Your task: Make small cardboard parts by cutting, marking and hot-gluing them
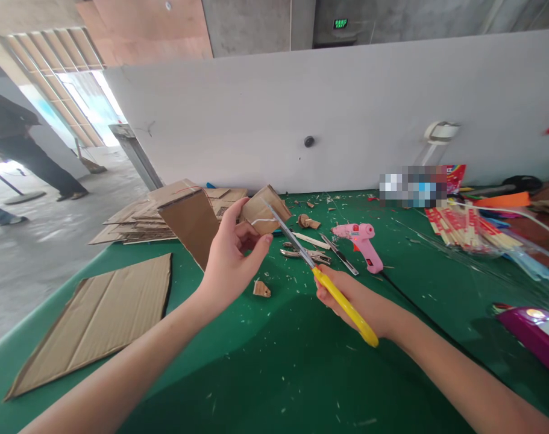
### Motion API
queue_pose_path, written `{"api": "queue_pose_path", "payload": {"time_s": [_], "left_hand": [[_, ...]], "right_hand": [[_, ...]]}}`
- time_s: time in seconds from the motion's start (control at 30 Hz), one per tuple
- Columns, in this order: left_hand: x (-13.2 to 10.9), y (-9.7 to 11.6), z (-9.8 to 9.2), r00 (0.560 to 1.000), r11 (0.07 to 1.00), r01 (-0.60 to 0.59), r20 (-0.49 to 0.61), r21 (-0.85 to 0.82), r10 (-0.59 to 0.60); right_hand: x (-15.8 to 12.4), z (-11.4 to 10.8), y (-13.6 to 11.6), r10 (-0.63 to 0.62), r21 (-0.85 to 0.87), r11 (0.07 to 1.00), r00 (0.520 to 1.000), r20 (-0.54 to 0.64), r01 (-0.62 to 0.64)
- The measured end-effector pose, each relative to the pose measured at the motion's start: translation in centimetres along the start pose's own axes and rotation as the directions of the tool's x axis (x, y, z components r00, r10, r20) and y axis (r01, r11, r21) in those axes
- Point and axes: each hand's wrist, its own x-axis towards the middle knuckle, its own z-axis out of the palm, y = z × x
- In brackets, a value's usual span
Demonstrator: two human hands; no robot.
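Note:
My left hand [238, 247] grips a small piece of brown cardboard [260, 211] between thumb and fingers, above the green table. A white line runs along the cardboard's lower part. In my right hand [346, 295] is a pair of scissors [331, 289] with yellow handles, its fingers wrapped round them. The blades point up and left, and their tips overlap the cardboard piece. Whether they are cutting into it I cannot tell. Below the hands a cardboard scrap [262, 289] lies on the table. Behind the scissors are pliers [301, 255] and a utility knife [341, 256].
A pink glue gun [359, 241] stands right of the tools, its black cord trailing right. A cardboard sheet [106, 313] and stacked cardboard [134, 217] lie left. Wrapped sticks [459, 226] and a purple device [527, 334] are right. A person [21, 138] stands far left.

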Motion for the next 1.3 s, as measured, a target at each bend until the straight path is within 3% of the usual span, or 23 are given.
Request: {"api": "queue_pose_path", "payload": {"time_s": [0.37,0.57,0.73,0.83,1.0,1.2,1.3], "left_hand": [[0.0,0.1,0.1,1.000,0.999,0.011,0.010,-0.043,-0.011],[0.0,0.1,0.0,1.000,0.998,0.015,0.016,-0.057,-0.014],[1.5,0.9,-1.6,0.995,1.000,-0.023,-0.093,-0.011,0.022],[2.5,1.2,-2.7,0.997,0.999,0.034,-0.074,0.040,-0.030],[3.0,1.0,-3.1,0.996,0.995,0.076,-0.033,-0.066,-0.078],[3.8,0.7,-3.6,0.976,0.958,0.056,-0.185,-0.280,-0.112],[3.9,0.8,-3.7,0.972,0.928,0.069,-0.184,-0.365,-0.144]], "right_hand": [[0.1,0.1,0.5,-0.032,-0.005,0.999,0.999,-0.024,0.032],[0.2,0.0,0.5,0.004,0.076,0.997,1.000,0.014,-0.005],[0.2,-0.3,0.2,0.011,0.109,0.994,1.000,0.028,-0.014],[0.0,-0.7,-0.2,0.006,0.073,0.997,0.999,0.053,-0.010],[-0.3,-1.5,-0.9,-0.018,0.049,0.999,0.995,0.101,0.013],[-0.4,-2.2,-0.7,-0.035,0.045,0.999,0.994,0.108,0.030],[0.1,-1.8,-0.3,-0.039,0.095,0.995,0.996,0.075,0.032]]}}
